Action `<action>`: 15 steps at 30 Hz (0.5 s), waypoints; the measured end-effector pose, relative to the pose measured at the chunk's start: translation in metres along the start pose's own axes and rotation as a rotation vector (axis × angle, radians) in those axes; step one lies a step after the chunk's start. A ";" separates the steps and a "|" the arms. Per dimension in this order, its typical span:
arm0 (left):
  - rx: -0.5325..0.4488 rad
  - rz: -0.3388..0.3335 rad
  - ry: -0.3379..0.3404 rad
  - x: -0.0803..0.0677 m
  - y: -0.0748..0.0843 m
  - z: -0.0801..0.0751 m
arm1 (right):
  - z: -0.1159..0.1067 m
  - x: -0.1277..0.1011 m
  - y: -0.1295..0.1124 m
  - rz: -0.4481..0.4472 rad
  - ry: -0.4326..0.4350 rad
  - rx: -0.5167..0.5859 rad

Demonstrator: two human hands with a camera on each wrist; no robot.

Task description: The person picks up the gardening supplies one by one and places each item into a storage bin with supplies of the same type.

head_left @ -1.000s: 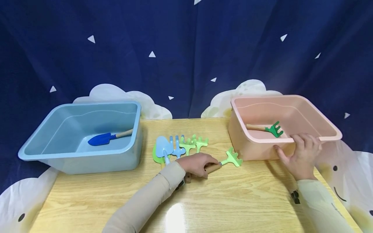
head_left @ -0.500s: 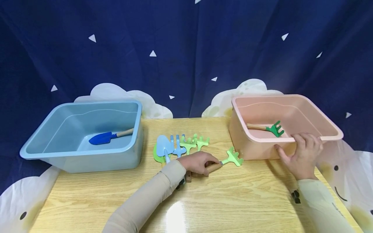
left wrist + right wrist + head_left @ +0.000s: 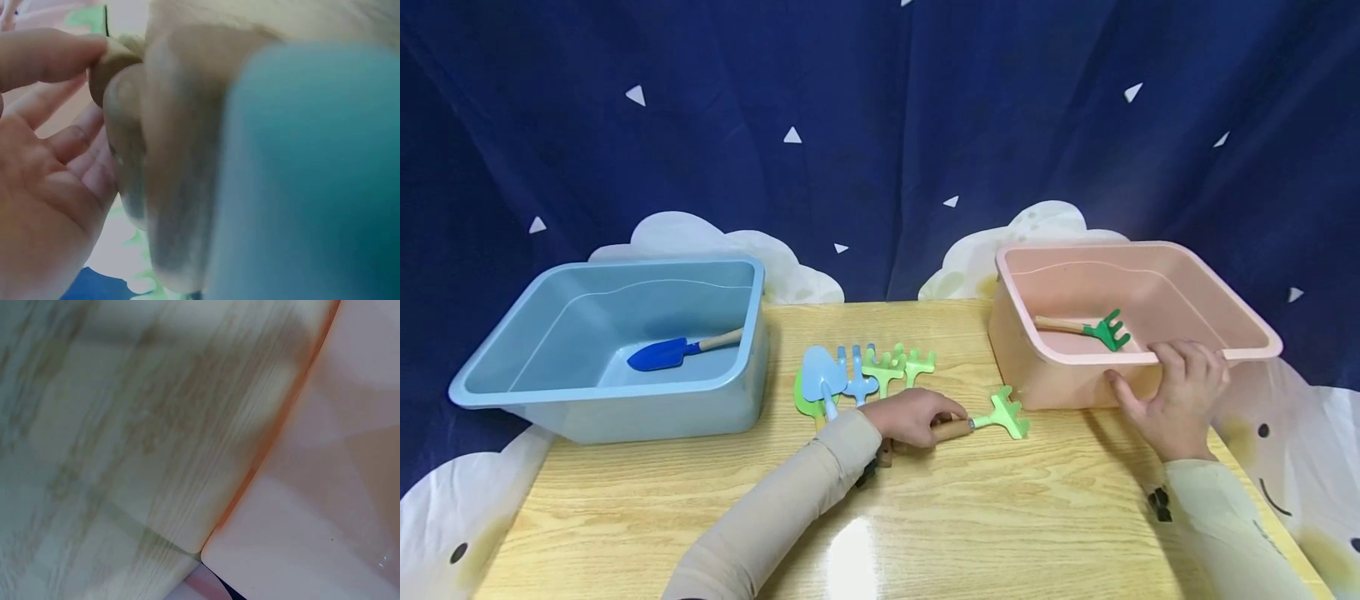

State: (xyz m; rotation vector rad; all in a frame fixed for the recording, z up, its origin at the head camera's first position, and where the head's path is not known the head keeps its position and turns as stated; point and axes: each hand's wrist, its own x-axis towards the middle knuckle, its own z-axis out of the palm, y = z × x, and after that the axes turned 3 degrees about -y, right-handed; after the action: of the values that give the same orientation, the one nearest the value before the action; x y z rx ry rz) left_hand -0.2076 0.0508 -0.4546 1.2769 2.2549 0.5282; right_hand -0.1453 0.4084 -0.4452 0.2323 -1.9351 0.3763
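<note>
Wooden handle of the light-green toy rake [image 3: 996,414] sits pinched in the left hand [image 3: 910,418], its tines lying on the table just past the fingertips. A firm grip near the ferrule should keep it level. Right hand [image 3: 1176,400] clasps the pink tub [image 3: 1247,329] rim.

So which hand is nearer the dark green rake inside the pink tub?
Right. The right hand grips the pink tub's near rim, close beside the dark green rake. The left hand is out on the table, holding a light green rake.
</note>
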 end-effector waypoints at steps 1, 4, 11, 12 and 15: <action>0.018 0.000 0.002 0.001 0.001 0.000 | 0.000 0.000 0.000 0.001 0.000 0.002; 0.070 -0.005 -0.001 0.002 0.005 0.002 | 0.001 0.000 0.001 0.006 -0.004 0.005; 0.127 0.035 -0.020 0.002 0.007 0.003 | 0.000 -0.001 0.003 0.014 -0.014 -0.015; 0.120 0.045 -0.024 0.002 0.007 0.002 | 0.000 -0.001 0.002 0.013 -0.012 -0.014; 0.089 0.061 -0.035 0.001 0.006 0.002 | 0.000 0.000 0.001 0.009 -0.001 -0.011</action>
State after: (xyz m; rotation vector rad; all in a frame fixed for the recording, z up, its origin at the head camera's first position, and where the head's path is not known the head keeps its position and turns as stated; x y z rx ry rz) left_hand -0.2031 0.0546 -0.4530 1.3916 2.2385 0.4277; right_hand -0.1454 0.4095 -0.4451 0.2168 -1.9392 0.3714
